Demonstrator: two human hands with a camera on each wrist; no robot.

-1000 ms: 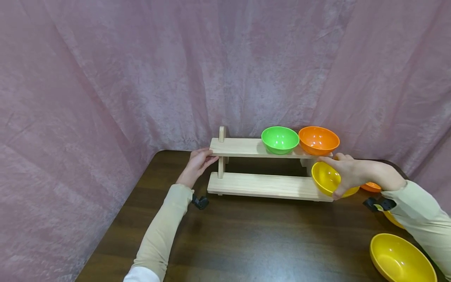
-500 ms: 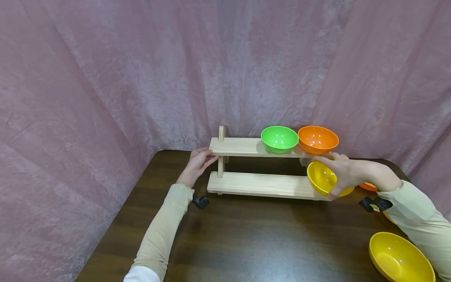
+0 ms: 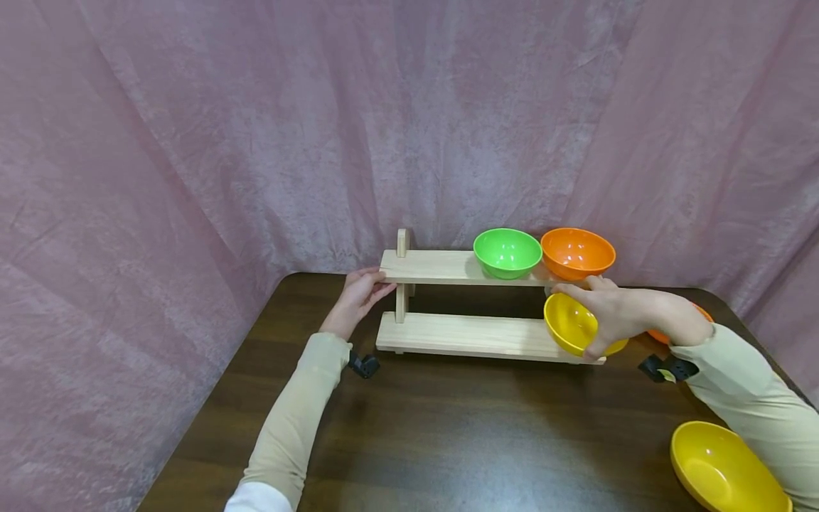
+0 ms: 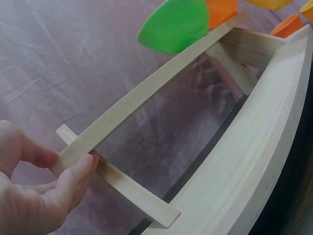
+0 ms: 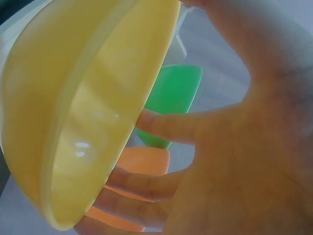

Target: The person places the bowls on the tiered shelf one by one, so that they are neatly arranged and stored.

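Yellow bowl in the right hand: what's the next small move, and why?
Probably settle the yellow bowl onto the lower shelf: the right hand holds it at that shelf's right end, and the left hand pinches the upper shelf; bowl-shelf contact is unclear.

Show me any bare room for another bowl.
Free: the upper shelf between its left upright and the green bowl; the lower shelf left of the held yellow bowl; the table between the left sleeve and the foreground yellow bowl. Crowded: the upper shelf's right end, taken by that bowl and an orange bowl, and around the right hand.
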